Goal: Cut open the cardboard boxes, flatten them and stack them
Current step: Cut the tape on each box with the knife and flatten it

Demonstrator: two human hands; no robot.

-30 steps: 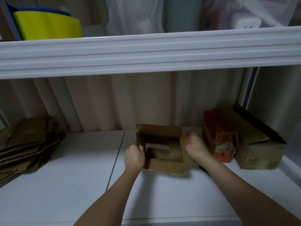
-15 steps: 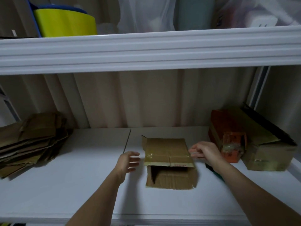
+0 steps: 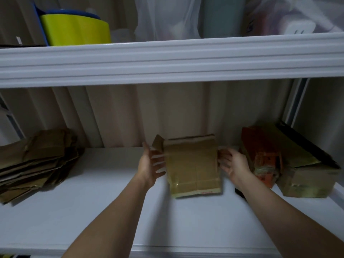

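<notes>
Since half a second ago the small cardboard box [image 3: 192, 165] has tipped over so its taped face looks up, and both hands have gone from reaching to flanking it.

In the head view, the box lies on the white shelf [image 3: 93, 211] near the middle, with one loose flap sticking up at its far left corner. The left hand [image 3: 149, 167] is spread wide, its fingers [image 3: 158, 161] at the box's left edge; blur makes it hard to say whether they touch. The right hand [image 3: 232, 163] is likewise spread, palm toward the box, fingertips at its right edge, gripping nothing.

A stack of flattened cardboard [image 3: 35, 164] lies at the left, cut off by the frame edge. At the right an orange box [image 3: 260, 157] leans against a larger brown box [image 3: 305, 170]. A dark object below the right wrist is mostly hidden. The upper shelf [image 3: 167, 60] carries a yellow-green container [image 3: 74, 30] and blurred plastic bags [image 3: 167, 15].
</notes>
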